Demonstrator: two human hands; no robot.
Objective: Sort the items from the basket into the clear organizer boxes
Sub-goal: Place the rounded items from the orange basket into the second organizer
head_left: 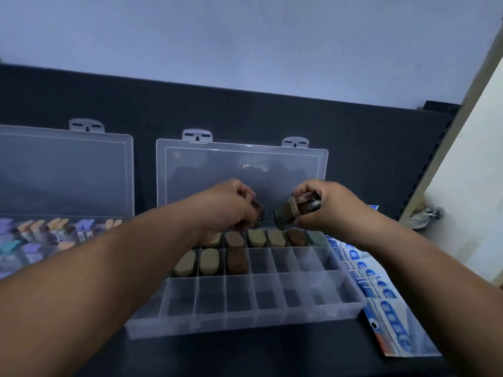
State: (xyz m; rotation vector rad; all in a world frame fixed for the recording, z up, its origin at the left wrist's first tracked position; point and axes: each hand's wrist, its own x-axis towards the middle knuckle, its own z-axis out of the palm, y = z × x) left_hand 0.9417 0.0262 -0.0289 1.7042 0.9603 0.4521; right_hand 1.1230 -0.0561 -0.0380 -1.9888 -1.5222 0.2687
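Left hand pinches one small dark piece, fingers curled round it. Right hand is clamped on a stack of several more, tan cap facing the left hand. The two grips sit close, a small gap between them. We read this as the right hand serving as magazine and the left peeling off singles, so neither hand has to go back for stock. The basket is not in view.

Both grips hover over the far row of the open box. That row, directly below the grips, is full of tan and brown caps. In the middle row, three cells below and left of the left grip are filled. The free cell beside them is likely next. The near row is empty.

The lid stands up behind the grips, out of the way. Far left of the left grip is a second box with purple and orange pieces. Below and right of the right grip, a blue sheet lies against the box.
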